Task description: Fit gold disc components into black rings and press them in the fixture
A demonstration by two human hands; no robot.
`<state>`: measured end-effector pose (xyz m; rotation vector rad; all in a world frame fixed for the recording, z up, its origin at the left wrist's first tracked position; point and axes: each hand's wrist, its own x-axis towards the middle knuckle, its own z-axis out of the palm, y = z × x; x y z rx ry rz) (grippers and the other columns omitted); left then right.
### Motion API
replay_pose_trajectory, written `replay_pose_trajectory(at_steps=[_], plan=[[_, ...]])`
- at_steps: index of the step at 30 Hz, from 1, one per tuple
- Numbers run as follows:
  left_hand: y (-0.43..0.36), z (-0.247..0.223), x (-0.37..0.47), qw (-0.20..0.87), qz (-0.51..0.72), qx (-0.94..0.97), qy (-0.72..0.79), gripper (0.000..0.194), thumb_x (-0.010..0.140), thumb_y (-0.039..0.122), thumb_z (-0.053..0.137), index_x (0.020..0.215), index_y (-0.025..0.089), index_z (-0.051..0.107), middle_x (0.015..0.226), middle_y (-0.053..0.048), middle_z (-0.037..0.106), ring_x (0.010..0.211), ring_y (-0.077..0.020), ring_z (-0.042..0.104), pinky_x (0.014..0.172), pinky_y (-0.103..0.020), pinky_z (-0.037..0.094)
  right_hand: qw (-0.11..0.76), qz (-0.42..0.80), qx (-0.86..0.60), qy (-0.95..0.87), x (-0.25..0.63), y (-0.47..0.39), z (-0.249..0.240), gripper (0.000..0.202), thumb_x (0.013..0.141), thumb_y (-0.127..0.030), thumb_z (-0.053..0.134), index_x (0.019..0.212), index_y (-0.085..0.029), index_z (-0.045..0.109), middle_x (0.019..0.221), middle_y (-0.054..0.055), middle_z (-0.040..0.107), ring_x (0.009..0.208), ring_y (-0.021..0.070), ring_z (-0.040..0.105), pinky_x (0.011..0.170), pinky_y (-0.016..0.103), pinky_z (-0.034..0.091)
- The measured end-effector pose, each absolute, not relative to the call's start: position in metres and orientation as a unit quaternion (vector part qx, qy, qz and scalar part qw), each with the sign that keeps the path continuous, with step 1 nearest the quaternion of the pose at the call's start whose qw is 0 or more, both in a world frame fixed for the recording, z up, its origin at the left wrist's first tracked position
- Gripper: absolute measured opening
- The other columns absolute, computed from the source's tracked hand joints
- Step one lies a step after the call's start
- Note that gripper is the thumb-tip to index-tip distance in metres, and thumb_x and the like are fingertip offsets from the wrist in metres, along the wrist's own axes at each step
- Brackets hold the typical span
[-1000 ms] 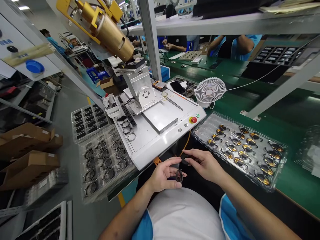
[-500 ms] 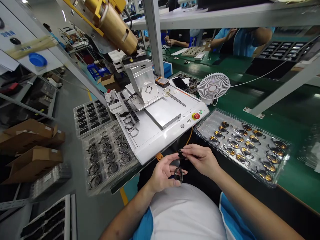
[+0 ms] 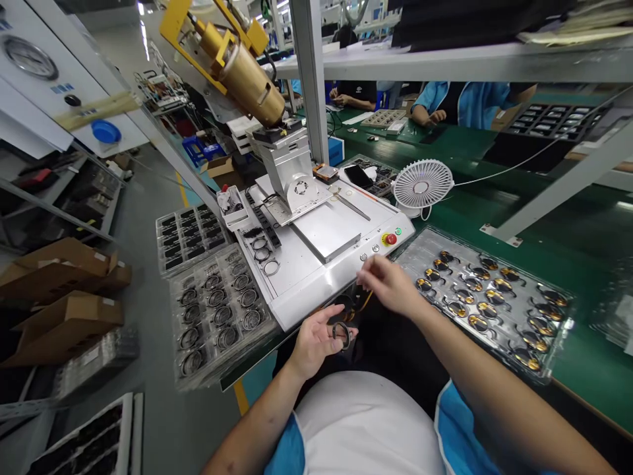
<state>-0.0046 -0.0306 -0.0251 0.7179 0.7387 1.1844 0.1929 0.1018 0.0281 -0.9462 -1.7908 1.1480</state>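
My left hand point(image 3: 316, 342) is above my lap, closed on a thin dark ring point(image 3: 341, 335) held between thumb and fingers. Something dark and round shows faintly by its fingertips; I cannot make out what it is. My right hand point(image 3: 388, 284) is higher, close to the front edge of the white machine point(image 3: 306, 287) and below its buttons. Its fingers are curled together, slightly blurred, and whatever they may pinch is hidden. Right of it lies a clear tray point(image 3: 418, 254) with several dark round parts point(image 3: 487, 297) bearing amber film and curved tails.
Left of the machine, a clear tray point(image 3: 212, 353) holds several dark rings, with another tray point(image 3: 180, 241) of black parts behind. Loose rings point(image 3: 271, 267), tweezers point(image 3: 353, 207) and a red button point(image 3: 390, 239) are on the machine. A white fan point(image 3: 422, 185) stands right; co-workers sit across the bench.
My right hand has moved up and away from my left hand, toward the machine's front edge. My left hand has lowered slightly, still with the ring. The view has shifted a little.
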Motion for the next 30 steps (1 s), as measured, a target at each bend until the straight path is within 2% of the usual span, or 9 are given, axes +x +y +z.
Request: replay_pose_trajectory(at_steps=[3, 8, 12, 15, 18, 21, 24, 26, 30], plan=[[-0.034, -0.023, -0.006, 0.695, 0.54, 0.331, 0.34, 0.087, 0.061, 0.039, 0.096, 0.137, 0.014, 0.06, 0.093, -0.012, 0.08, 0.097, -0.028, 0.077, 0.095, -0.042, 0.054, 0.428, 0.518, -0.482, -0.562, 0.175, 0.154, 0.039, 0.028, 0.088, -0.036, 0.071, 0.079, -0.023, 0.048, 0.056, -0.003, 0.061, 0.044, 0.0131, 0.052, 0.047, 0.025, 0.045], [-0.051, -0.026, -0.008, 0.674, 0.54, 0.353, 0.361, 0.092, 0.063, 0.042, 0.095, 0.141, 0.016, 0.057, 0.103, -0.015, 0.079, 0.104, -0.0305, 0.075, 0.095, -0.042, 0.055, 0.427, 0.527, -0.546, -0.492, 0.159, 0.203, 0.044, 0.031, 0.081, -0.029, 0.078, 0.083, -0.024, 0.047, 0.05, -0.005, 0.059, 0.036, 0.0133, 0.048, 0.037, 0.026, 0.043], [-0.066, -0.033, -0.012, 0.639, 0.549, 0.387, 0.376, 0.09, 0.066, 0.037, 0.094, 0.145, 0.021, 0.054, 0.122, -0.017, 0.074, 0.109, -0.0321, 0.074, 0.098, -0.043, 0.056, 0.444, 0.506, -0.56, -0.483, 0.17, 0.185, 0.027, 0.042, 0.078, -0.036, 0.083, 0.094, -0.025, 0.046, 0.049, -0.008, 0.057, 0.035, 0.0138, 0.048, 0.035, 0.024, 0.041], [-0.072, -0.035, -0.012, 0.583, 0.543, 0.434, 0.421, 0.091, 0.067, 0.028, 0.093, 0.149, 0.026, 0.051, 0.157, -0.019, 0.046, 0.11, -0.0333, 0.074, 0.097, -0.045, 0.059, 0.463, 0.52, -0.514, -0.501, 0.179, 0.136, 0.008, 0.042, 0.078, -0.049, 0.081, 0.091, -0.024, 0.049, 0.052, -0.008, 0.056, 0.036, 0.0115, 0.046, 0.034, 0.023, 0.04], [-0.071, -0.031, -0.005, 0.506, 0.502, 0.517, 0.474, 0.095, 0.07, 0.02, 0.089, 0.153, 0.028, 0.045, 0.17, -0.02, 0.022, 0.11, -0.0335, 0.073, 0.099, -0.048, 0.059, 0.395, 0.613, -0.442, -0.523, 0.178, 0.073, -0.008, 0.043, 0.078, -0.059, 0.078, 0.081, -0.02, 0.061, 0.064, 0.0, 0.065, 0.049, 0.014, 0.058, 0.041, 0.024, 0.048], [-0.061, -0.023, 0.005, 0.459, 0.438, 0.596, 0.492, 0.093, 0.072, 0.017, 0.085, 0.155, 0.026, 0.044, 0.169, -0.018, 0.027, 0.125, -0.0381, 0.066, 0.109, -0.052, 0.053, 0.374, 0.686, -0.388, -0.489, 0.17, 0.03, -0.014, 0.048, 0.077, -0.059, 0.08, 0.103, -0.019, 0.073, 0.09, 0.007, 0.076, 0.072, 0.0209, 0.071, 0.057, 0.031, 0.06], [-0.05, -0.017, 0.012, 0.462, 0.418, 0.616, 0.481, 0.084, 0.072, 0.016, 0.083, 0.15, 0.023, 0.052, 0.163, -0.015, 0.04, 0.142, -0.0422, 0.05, 0.116, -0.054, 0.046, 0.406, 0.696, -0.393, -0.444, 0.167, 0.022, -0.012, 0.049, 0.077, -0.057, 0.082, 0.111, -0.022, 0.074, 0.098, 0.008, 0.078, 0.075, 0.0222, 0.072, 0.063, 0.034, 0.062], [-0.046, -0.015, 0.013, 0.481, 0.424, 0.618, 0.455, 0.082, 0.071, 0.015, 0.084, 0.148, 0.023, 0.055, 0.163, -0.017, 0.039, 0.133, -0.0421, 0.059, 0.113, -0.054, 0.049, 0.42, 0.693, -0.4, -0.428, 0.17, 0.028, -0.008, 0.043, 0.076, -0.055, 0.083, 0.102, -0.021, 0.077, 0.091, 0.008, 0.078, 0.071, 0.021, 0.07, 0.064, 0.033, 0.061], [-0.046, -0.016, 0.009, 0.511, 0.465, 0.594, 0.413, 0.088, 0.067, 0.013, 0.089, 0.146, 0.026, 0.055, 0.171, -0.02, 0.017, 0.11, -0.0346, 0.074, 0.101, -0.049, 0.06, 0.405, 0.708, -0.378, -0.439, 0.181, 0.038, 0.002, 0.037, 0.076, -0.052, 0.084, 0.09, -0.019, 0.079, 0.069, 0.003, 0.072, 0.057, 0.0155, 0.063, 0.057, 0.029, 0.057]])
